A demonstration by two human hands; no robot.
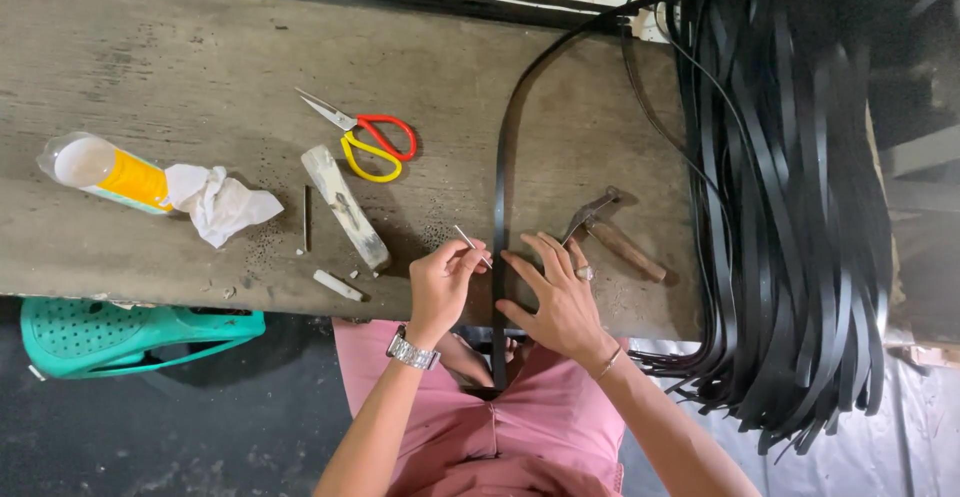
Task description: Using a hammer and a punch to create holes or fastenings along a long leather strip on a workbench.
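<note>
My left hand (440, 282) pinches a thin metal pin (470, 243) between thumb and fingers, its tip angled up and left beside a black strap (505, 157). The strap runs from the far pile across the worn wooden bench (200, 67) and drops over the near edge into my lap. My right hand (560, 297) lies flat with spread fingers, pressing the strap down against the bench; a ring is on one finger. A small hammer (610, 232) with a wooden handle lies just right of that hand.
Red and yellow scissors (365, 137), a pale block (345, 207), a thin dark rod (306, 219), a chalk stub (337, 285), a clear jar with yellow label (105, 172) and crumpled cloth (220, 205) sit left. A heap of black straps (790, 207) hangs right. A green basket (120, 335) is below.
</note>
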